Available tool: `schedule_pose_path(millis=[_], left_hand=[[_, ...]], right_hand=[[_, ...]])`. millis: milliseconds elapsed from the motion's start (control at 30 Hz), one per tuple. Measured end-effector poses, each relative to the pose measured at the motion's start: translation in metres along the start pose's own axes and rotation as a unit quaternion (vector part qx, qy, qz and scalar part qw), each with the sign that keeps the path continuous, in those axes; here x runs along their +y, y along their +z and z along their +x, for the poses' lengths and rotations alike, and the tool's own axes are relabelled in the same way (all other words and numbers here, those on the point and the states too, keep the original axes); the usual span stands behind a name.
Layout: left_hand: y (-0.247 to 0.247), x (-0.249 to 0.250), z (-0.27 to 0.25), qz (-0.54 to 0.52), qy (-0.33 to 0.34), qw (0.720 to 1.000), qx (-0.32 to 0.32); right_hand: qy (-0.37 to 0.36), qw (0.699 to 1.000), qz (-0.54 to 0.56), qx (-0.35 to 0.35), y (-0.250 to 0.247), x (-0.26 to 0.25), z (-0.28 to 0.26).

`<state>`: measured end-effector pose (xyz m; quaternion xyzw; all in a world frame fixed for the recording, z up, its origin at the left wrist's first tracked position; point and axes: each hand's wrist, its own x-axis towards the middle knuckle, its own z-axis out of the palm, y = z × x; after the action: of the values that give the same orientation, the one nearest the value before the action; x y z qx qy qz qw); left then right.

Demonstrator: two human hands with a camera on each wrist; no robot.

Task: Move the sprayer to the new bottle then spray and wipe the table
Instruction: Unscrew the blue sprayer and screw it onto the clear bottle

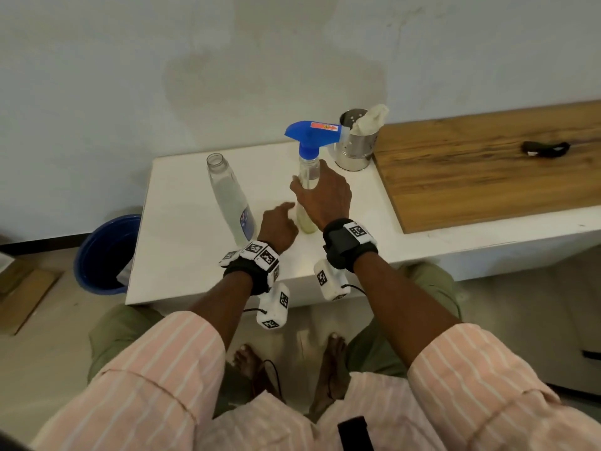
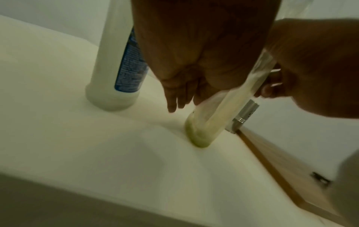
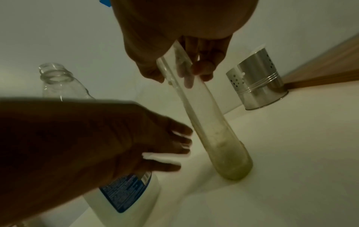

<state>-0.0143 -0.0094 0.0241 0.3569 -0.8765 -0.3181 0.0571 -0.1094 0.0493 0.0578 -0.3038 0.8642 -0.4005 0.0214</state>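
Observation:
The blue sprayer (image 1: 312,133) sits on the old clear bottle (image 1: 307,219), which stands on the white table (image 1: 182,242) with a yellowish residue at its base (image 3: 233,169). My right hand (image 1: 320,192) grips this bottle just below the neck, fingers and thumb curled round it (image 3: 186,72). My left hand (image 1: 279,222) is beside the bottle's lower part with fingers (image 3: 174,138) stretched toward it, holding nothing. I cannot tell whether they touch it. The new bottle (image 1: 227,196), open-necked with a blue label, stands just left of my left hand.
A perforated steel cup (image 1: 356,144) with a pale cloth (image 1: 370,118) in it stands behind the old bottle. To the right lies a wooden board (image 1: 487,164) with a small black object (image 1: 544,148) on it. A blue bucket (image 1: 104,252) stands on the floor at the left.

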Motion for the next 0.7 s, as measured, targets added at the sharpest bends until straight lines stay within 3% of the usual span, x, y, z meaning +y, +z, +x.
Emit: schedule_pose_path(millis=[100, 167, 233, 333, 500, 700], left_hand=[[-0.023, 0.035, -0.011, -0.150, -0.003, 0.971, 0.189], [-0.034, 0.055, -0.015, -0.224, 0.029, 0.942, 0.248], [-0.039, 0.065, -0.014, -0.233, 0.087, 0.936, 0.251], [-0.036, 0.068, -0.009, -0.170, 0.136, 0.950, 0.223], [-0.035, 0.069, 0.004, -0.198, 0.143, 0.946, 0.214], [-0.034, 0.082, 0.006, -0.205, 0.155, 0.943, 0.210]], right_hand=[[-0.004, 1.000, -0.004, -0.011, -0.002, -0.002, -0.006], [-0.008, 1.000, -0.013, -0.018, -0.004, -0.001, -0.009], [-0.024, 0.999, -0.025, -0.023, -0.010, -0.002, -0.012], [-0.070, 0.997, -0.015, -0.026, -0.021, -0.006, -0.015], [-0.078, 0.996, 0.002, -0.038, -0.027, -0.011, -0.010], [-0.028, 0.999, -0.003, -0.043, -0.018, -0.006, 0.003]])
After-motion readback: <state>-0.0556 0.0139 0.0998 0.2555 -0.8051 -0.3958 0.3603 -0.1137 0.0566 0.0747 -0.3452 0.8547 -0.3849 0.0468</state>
